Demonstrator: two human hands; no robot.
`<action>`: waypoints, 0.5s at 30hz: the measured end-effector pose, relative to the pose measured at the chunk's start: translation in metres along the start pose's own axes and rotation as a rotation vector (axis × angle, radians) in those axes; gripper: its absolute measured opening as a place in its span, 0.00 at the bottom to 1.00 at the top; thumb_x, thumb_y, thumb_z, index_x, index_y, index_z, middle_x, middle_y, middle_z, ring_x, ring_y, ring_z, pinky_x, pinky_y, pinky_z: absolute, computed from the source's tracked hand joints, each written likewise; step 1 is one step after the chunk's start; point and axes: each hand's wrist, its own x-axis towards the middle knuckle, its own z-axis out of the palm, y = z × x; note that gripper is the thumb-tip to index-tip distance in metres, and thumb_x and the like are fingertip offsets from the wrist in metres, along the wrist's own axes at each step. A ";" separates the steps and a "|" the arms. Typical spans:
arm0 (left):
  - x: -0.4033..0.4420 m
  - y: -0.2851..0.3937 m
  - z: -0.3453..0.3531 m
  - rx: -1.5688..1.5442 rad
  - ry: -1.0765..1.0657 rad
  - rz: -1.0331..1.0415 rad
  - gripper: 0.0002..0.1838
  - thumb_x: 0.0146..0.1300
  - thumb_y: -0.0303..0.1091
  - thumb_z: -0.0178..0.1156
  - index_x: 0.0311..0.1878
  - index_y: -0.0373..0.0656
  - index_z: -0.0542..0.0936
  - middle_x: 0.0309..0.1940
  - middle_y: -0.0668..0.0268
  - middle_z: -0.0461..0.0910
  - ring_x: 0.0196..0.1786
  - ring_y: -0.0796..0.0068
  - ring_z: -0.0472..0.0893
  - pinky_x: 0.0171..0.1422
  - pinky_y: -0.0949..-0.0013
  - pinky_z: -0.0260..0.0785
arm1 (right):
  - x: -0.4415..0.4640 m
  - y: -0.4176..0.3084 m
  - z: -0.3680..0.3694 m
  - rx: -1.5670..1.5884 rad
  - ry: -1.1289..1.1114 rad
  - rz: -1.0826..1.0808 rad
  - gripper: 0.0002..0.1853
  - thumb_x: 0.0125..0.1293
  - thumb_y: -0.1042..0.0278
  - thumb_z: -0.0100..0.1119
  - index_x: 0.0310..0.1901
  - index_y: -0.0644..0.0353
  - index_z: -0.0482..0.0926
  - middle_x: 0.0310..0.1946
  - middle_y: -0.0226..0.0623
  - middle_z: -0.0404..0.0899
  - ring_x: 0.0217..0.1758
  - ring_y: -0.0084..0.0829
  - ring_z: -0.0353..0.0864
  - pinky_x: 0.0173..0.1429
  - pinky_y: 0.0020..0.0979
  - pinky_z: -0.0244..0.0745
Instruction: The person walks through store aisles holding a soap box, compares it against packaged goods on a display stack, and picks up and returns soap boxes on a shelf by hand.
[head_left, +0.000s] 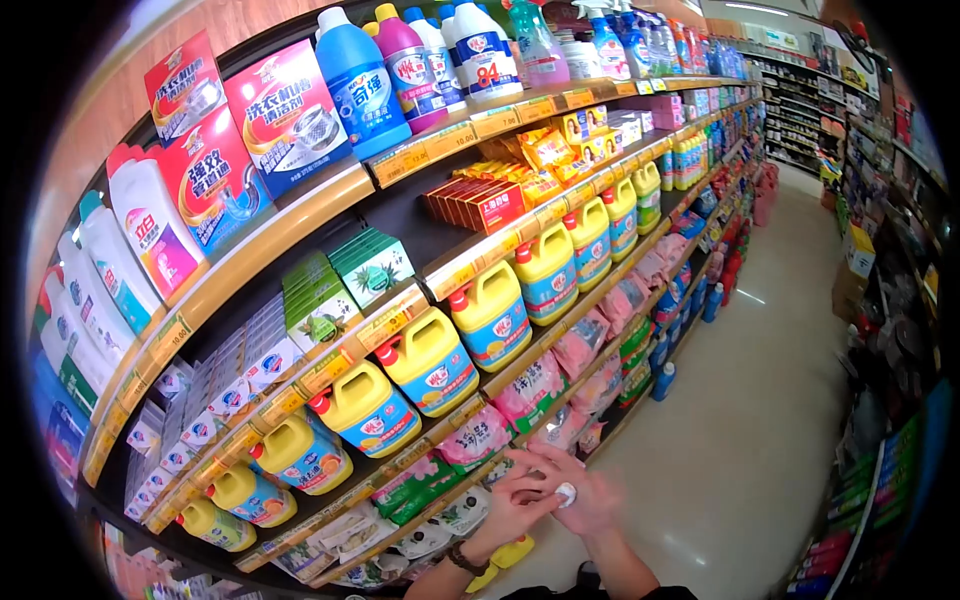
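Observation:
My two hands are together low in the view, in front of the lower shelves. My left hand [515, 508], with a dark bracelet [465, 558] on its wrist, has its fingers bent in against my right hand. A small white round thing [566, 495] lies at its fingertips, against my right hand; its kind is too small to make out. My right hand [585, 492] has its fingers stretched to the left above the left hand, and its outer edge is smeared by motion. Nearest behind the hands are pink packs [478, 437] on a low shelf.
Yellow jugs [432, 362] with red caps line the middle shelf. Above stand soap boxes [370, 262], a blue bottle [362, 85] and cleaner boxes [290, 115]. A tiled aisle floor [720, 430] runs to the right, with dark stocked shelves [870, 470] along its far side.

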 end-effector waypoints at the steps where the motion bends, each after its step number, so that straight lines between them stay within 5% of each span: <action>1: 0.005 0.000 0.001 0.004 0.026 0.071 0.22 0.57 0.19 0.73 0.55 0.35 0.78 0.52 0.65 0.78 0.48 0.78 0.83 0.47 0.79 0.78 | 0.010 -0.005 0.003 -0.061 0.048 0.017 0.34 0.78 0.42 0.44 0.70 0.67 0.66 0.66 0.66 0.69 0.61 0.55 0.80 0.62 0.42 0.77; 3: 0.015 0.008 -0.004 0.215 0.019 0.210 0.35 0.58 0.19 0.71 0.68 0.37 0.67 0.51 0.65 0.78 0.50 0.78 0.83 0.50 0.76 0.78 | 0.021 0.006 -0.024 -0.271 0.117 0.070 0.26 0.79 0.53 0.47 0.65 0.69 0.71 0.56 0.58 0.79 0.53 0.45 0.85 0.56 0.35 0.80; 4: 0.021 0.015 -0.003 0.296 0.040 0.308 0.33 0.58 0.19 0.71 0.66 0.37 0.69 0.50 0.64 0.79 0.49 0.77 0.82 0.50 0.74 0.78 | 0.026 0.010 -0.028 -0.376 0.153 0.099 0.22 0.80 0.58 0.48 0.63 0.69 0.74 0.51 0.53 0.84 0.49 0.40 0.88 0.52 0.31 0.82; 5: 0.027 0.023 -0.001 0.374 0.065 0.403 0.31 0.58 0.20 0.71 0.64 0.37 0.71 0.49 0.63 0.80 0.49 0.76 0.82 0.51 0.73 0.77 | 0.034 0.014 -0.024 -0.324 0.250 0.068 0.21 0.84 0.62 0.39 0.55 0.73 0.79 0.32 0.44 0.86 0.34 0.32 0.88 0.42 0.27 0.82; 9: 0.048 0.036 -0.009 0.508 0.073 0.548 0.30 0.58 0.20 0.71 0.64 0.36 0.72 0.53 0.60 0.81 0.53 0.72 0.82 0.56 0.69 0.76 | 0.068 0.011 -0.025 -0.401 0.250 0.021 0.29 0.85 0.53 0.35 0.48 0.71 0.81 0.14 0.42 0.79 0.13 0.31 0.77 0.26 0.29 0.76; 15: 0.081 0.141 -0.039 0.978 -0.158 0.400 0.41 0.57 0.28 0.73 0.72 0.38 0.64 0.64 0.53 0.75 0.67 0.51 0.75 0.73 0.57 0.66 | 0.137 0.007 -0.028 -0.305 0.092 -0.093 0.32 0.85 0.49 0.28 0.43 0.69 0.78 0.08 0.37 0.71 0.05 0.29 0.68 0.11 0.28 0.61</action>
